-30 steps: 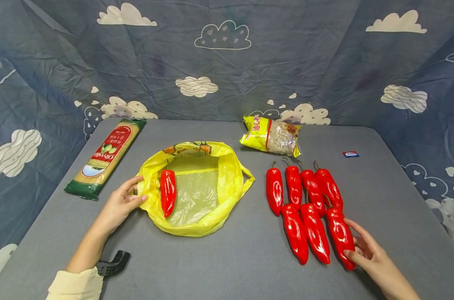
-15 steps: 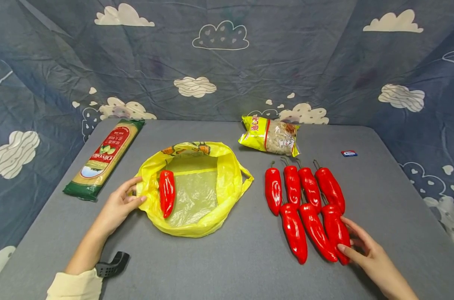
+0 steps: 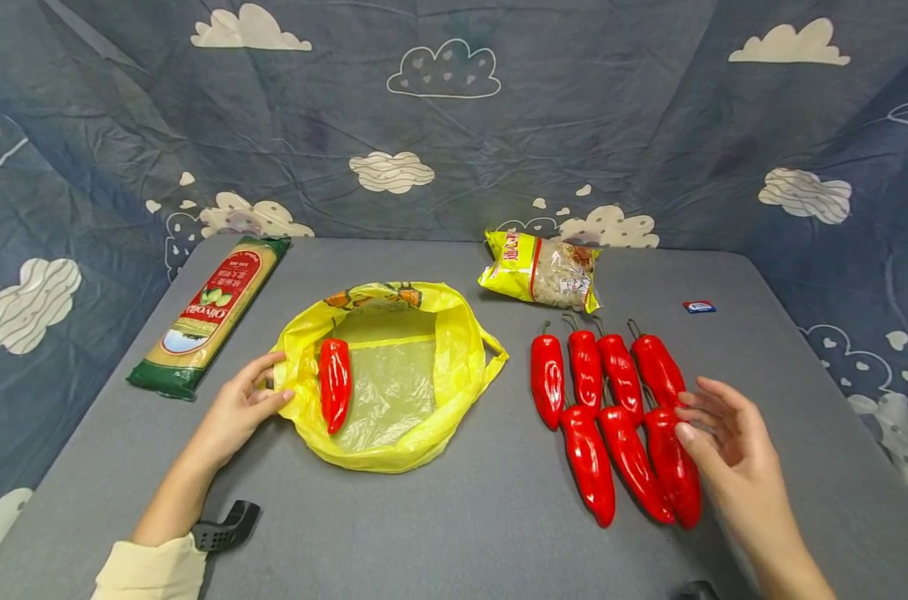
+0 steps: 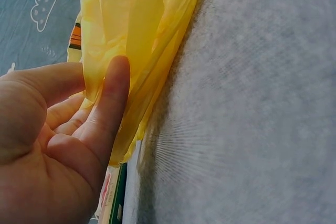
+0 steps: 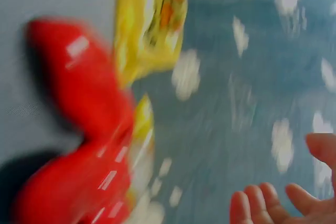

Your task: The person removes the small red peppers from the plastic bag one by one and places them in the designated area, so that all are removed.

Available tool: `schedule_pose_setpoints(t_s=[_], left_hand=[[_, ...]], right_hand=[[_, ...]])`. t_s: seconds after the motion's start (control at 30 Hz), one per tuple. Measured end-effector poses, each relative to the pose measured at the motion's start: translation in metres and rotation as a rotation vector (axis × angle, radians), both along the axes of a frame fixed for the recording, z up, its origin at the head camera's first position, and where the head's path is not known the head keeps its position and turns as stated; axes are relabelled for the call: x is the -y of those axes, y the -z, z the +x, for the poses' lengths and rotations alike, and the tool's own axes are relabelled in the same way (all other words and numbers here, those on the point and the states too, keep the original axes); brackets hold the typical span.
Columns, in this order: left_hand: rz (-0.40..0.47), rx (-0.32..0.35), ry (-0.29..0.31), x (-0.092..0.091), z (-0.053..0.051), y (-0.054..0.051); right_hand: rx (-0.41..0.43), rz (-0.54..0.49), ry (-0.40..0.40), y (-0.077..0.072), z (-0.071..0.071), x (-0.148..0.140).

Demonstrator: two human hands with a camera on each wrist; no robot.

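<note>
A yellow plastic bag (image 3: 465,350) lies with its mouth spread wide, and one red chili pepper (image 3: 336,385) rests inside against its left wall. My left hand (image 3: 240,412) pinches the bag's left rim; in the left wrist view the thumb and fingers close on the yellow plastic (image 4: 152,19). To the right, several glossy red peppers (image 3: 587,467) lie in two rows, stems pointing away. Beside the rightmost peppers hovers my right hand (image 3: 739,442), fingers spread and holding nothing. The right wrist view shows its fingers apart from the blurred peppers (image 5: 84,82).
A long spaghetti pack (image 3: 212,317) lies at the left, beyond my left hand. Behind the peppers is a yellow-and-clear food packet (image 3: 542,271). A small red-and-blue packet (image 3: 699,307) sits at the far right. The grey table (image 3: 454,542) ends at a cloud-print cloth (image 3: 454,125).
The front-right pepper has shifted slightly left, against its neighbour. My right hand has let go of it and risen away from the table's front edge. The left hand stays put.
</note>
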State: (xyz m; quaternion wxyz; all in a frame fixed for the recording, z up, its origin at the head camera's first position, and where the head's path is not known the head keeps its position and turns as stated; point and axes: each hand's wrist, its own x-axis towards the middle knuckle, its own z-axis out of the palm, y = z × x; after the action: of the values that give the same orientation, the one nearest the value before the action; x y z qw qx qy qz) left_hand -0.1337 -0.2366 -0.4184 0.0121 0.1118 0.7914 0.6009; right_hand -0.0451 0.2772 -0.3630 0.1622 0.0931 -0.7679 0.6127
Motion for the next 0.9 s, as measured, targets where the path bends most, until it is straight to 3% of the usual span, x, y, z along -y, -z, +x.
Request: schedule_pose_setpoints(t_s=[0.1,0.17,0.27,0.33,0.5,0.63,0.77,0.9], left_hand=[[-0.004,0.002,-0.003,0.000,0.000,0.000],[-0.008,0.006,-0.005,0.000,0.000,-0.001],[-0.009,0.015,-0.007,-0.001,-0.001,-0.001],[-0.011,0.019,-0.007,-0.001,-0.001,-0.001],[-0.011,0.020,-0.003,-0.001,-0.001,-0.001],[-0.007,0.022,-0.003,-0.002,-0.001,-0.001],[-0.007,0.018,-0.003,-0.002,-0.001,-0.002],[-0.010,0.020,-0.006,-0.002,0.000,-0.002]], right_hand=[[-0.107,-0.141,-0.202,-0.022,-0.015,0.029],[-0.125,-0.151,-0.291,-0.031,-0.026,0.047],[-0.101,-0.138,-0.409,-0.036,-0.043,0.074],[-0.058,-0.098,-0.444,-0.039,-0.052,0.095],[0.046,-0.075,-0.552,-0.025,-0.080,0.143],[0.172,-0.083,-0.638,-0.003,-0.098,0.177],[0.287,-0.053,-0.703,0.014,-0.108,0.205],[0.359,0.015,-0.731,0.014,-0.111,0.226]])
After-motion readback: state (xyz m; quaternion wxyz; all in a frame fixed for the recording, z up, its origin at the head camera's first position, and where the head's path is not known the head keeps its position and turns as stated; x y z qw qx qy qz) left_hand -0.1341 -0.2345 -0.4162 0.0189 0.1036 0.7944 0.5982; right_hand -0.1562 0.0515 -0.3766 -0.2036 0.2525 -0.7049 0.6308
